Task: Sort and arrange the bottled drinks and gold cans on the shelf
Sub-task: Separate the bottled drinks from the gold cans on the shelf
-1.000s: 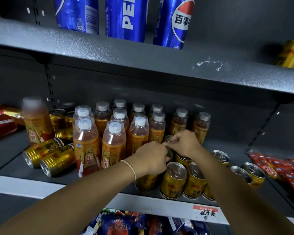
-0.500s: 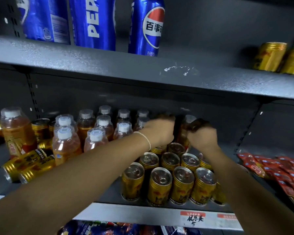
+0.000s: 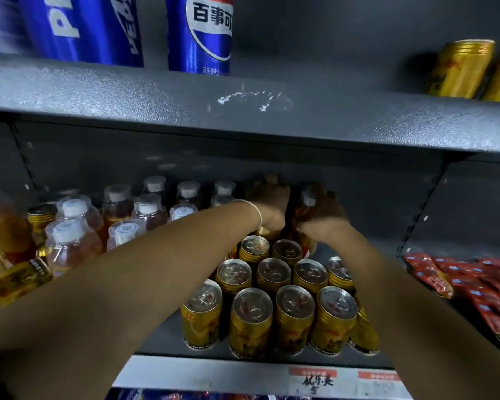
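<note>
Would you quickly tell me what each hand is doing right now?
Left hand: curled at the back, blurred; cannot tell.
Right hand: holding a white-capped amber plastic bottle.

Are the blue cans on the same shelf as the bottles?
No, the blue cans stand on the shelf above the bottles.

Left hand [image 3: 269,207]: motion-blurred, in shadow at the back; what its fingers cover cannot be told.
Right hand [image 3: 328,215]: blurred, curled round a clear plastic amber-drink bottle [image 3: 306,210], label hidden.
Tall blue cola cans [image 3: 198,33] on grey metal upper shelf [image 3: 127,93]: tops cut by the frame.
Ribbed gold cans [image 3: 461,69], upper right: one cut by the edge.
Leaning gold can [image 3: 364,337]: half hidden behind front row of upright gold cans [image 3: 253,321].
White price tags [image 3: 313,381]: print too small, the right one blurred.
Red sachets [image 3: 479,281]: cut off rightward.
</note>
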Tool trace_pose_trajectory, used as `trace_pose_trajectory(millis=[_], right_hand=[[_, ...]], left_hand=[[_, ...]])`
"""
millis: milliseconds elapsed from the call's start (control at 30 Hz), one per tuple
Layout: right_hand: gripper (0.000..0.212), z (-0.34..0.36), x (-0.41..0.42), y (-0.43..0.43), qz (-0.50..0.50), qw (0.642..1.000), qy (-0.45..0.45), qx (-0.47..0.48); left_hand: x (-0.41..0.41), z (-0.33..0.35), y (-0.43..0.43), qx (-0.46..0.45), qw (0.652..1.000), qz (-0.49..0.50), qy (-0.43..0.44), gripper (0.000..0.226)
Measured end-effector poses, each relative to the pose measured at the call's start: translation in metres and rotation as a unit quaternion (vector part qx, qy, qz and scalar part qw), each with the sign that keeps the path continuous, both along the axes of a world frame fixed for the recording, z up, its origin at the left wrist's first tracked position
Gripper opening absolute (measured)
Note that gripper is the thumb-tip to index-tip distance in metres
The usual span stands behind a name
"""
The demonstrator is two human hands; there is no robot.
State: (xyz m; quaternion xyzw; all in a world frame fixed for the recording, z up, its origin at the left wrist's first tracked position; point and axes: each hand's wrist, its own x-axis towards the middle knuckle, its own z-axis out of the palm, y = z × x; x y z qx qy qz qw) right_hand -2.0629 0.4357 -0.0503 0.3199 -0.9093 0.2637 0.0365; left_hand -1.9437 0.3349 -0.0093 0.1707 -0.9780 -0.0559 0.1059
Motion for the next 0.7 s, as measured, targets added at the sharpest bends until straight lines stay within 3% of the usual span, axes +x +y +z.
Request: trace_pose_trajectory(millis=[267, 367, 433, 567, 700], right_hand=[[0.067, 0.005, 0.014, 0.019, 0.009, 0.999, -0.032, -0.015], [0.059, -0.004, 0.031, 0.027, 0.016, 0.992, -0.028, -0.121], [0.052, -0.005, 0.043, 0.031, 0.008, 0.989, -0.015, -0.149], [0.036, 0.005, 0.064, 0.04, -0.013, 0.992, 0.068, -0.104], [0.064, 0.021, 0.102, 0.056, -0.005, 0.973, 0.201, -0.116]], left_hand=[[0.004, -0.007, 0.01, -0.054, 0.998, -0.037, 0.007, 0.067], [0.012, -0.007, 0.007, -0.046, 0.997, -0.05, 0.021, 0.06], [0.019, -0.004, 0.008, -0.049, 0.997, -0.05, 0.037, 0.059], [0.036, 0.014, 0.016, -0.052, 0.995, -0.039, 0.081, 0.071], [0.066, 0.035, 0.026, -0.074, 0.983, -0.081, 0.145, 0.064]])
